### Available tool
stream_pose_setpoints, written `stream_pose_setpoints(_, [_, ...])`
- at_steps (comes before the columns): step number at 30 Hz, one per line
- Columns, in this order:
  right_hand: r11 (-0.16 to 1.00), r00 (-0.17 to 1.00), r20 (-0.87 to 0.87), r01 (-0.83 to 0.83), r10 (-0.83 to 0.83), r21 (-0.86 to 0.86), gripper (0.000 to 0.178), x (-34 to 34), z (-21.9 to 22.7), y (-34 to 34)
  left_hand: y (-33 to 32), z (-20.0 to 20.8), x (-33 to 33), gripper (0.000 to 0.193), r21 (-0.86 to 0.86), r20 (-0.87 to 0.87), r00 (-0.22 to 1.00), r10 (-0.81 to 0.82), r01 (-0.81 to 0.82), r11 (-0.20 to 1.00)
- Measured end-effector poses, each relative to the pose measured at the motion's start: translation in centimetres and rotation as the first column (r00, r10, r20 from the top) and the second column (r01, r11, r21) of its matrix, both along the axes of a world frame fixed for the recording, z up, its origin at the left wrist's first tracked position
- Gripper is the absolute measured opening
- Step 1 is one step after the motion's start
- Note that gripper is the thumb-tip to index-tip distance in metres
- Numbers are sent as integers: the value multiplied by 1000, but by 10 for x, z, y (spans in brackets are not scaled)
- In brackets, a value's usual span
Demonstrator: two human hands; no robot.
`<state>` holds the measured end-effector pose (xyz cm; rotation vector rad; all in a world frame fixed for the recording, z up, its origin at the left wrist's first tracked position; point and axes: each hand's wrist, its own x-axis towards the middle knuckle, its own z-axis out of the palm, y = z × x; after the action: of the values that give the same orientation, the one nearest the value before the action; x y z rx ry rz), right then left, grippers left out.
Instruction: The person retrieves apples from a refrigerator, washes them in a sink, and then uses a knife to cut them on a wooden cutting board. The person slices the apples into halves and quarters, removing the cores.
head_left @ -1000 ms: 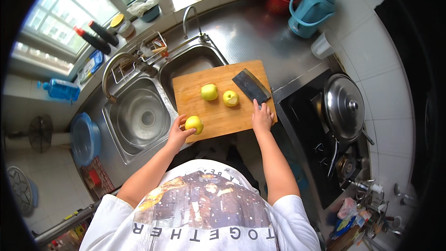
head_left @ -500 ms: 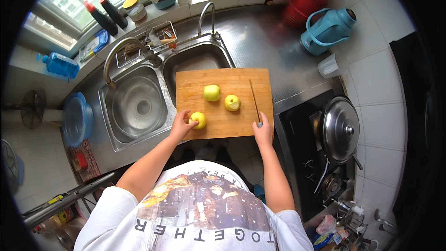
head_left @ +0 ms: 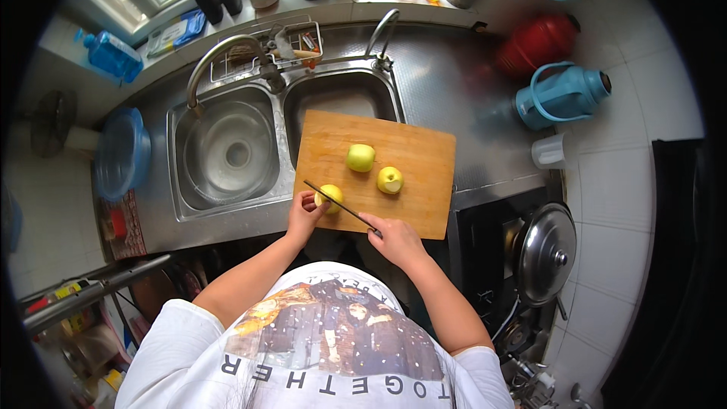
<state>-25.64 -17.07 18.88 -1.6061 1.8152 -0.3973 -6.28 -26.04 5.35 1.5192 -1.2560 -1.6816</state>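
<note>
A wooden cutting board [head_left: 420, 208] lies partly over the right sink basin. Near its front left corner, my left hand [head_left: 304, 216] grips a yellow-green apple [head_left: 334, 192] from the left side. My right hand [head_left: 397, 240] is closed round the handle of a knife [head_left: 344, 208]. The blade slants up and left across this apple; whether it touches the skin I cannot tell. Farther back on the board rest a whole-looking green apple [head_left: 360, 157] and, to its right, another apple [head_left: 390, 180] with a pale cut patch on its side.
Left of the board is a steel sink basin [head_left: 227, 155] with a curved faucet [head_left: 208, 60]. A lidded pan [head_left: 547, 254] sits on the black stove [head_left: 481, 257] at right. A blue thermos [head_left: 560, 96], a red thermos [head_left: 539, 44] and a white cup [head_left: 549, 151] stand at the back right.
The knife has swung from the board's right side to over the front left apple, carried by my right hand. My left hand stays at that apple. The view has shifted and tilted.
</note>
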Motion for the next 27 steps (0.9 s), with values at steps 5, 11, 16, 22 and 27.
stream_pose_setpoints(5, [994,995,-28,-93,95,55,33,-4,8,-11,10,0,-3,39,91,-33,994,105,-102,991])
stream_pose_setpoints(11, [975,964,-149,-212,220,68,32,-2,17,-17,18,-13,-7,29,60,-30,978,207,-205,977])
stream_pose_setpoints(16, [936,873,-363,-352,326,-6,31,9,12,-13,22,-19,-12,15,57,-59,950,305,-302,952])
stream_pose_setpoints(22, [936,850,-395,-342,348,89,36,20,-1,-14,26,-16,-17,18,69,3,953,304,-304,950])
stream_pose_setpoints(27, [946,881,-349,-319,318,56,33,24,-17,-20,30,-22,-17,27,63,-77,938,337,-333,941])
